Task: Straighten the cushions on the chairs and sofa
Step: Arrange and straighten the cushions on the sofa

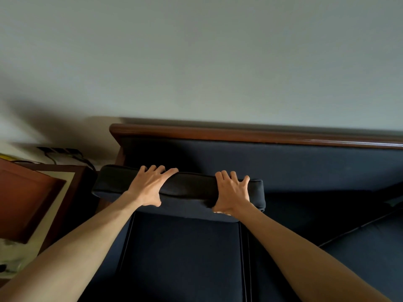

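Note:
A dark navy back cushion [187,190] stands upright at the left end of the sofa [305,168], its top edge tilted slightly down to the right. My left hand [148,186] grips the cushion's top edge left of its middle, fingers curled over the far side and thumb on the near face. My right hand [232,194] grips the same edge nearer its right end in the same way. Below them lies the flat navy seat cushion [183,256] with piped seams.
The sofa's brown wooden top rail [239,134] runs along a pale wall. A wooden side table [32,203] stands at the left, with cables [65,153] behind it. Another navy seat cushion [366,243] lies at the right.

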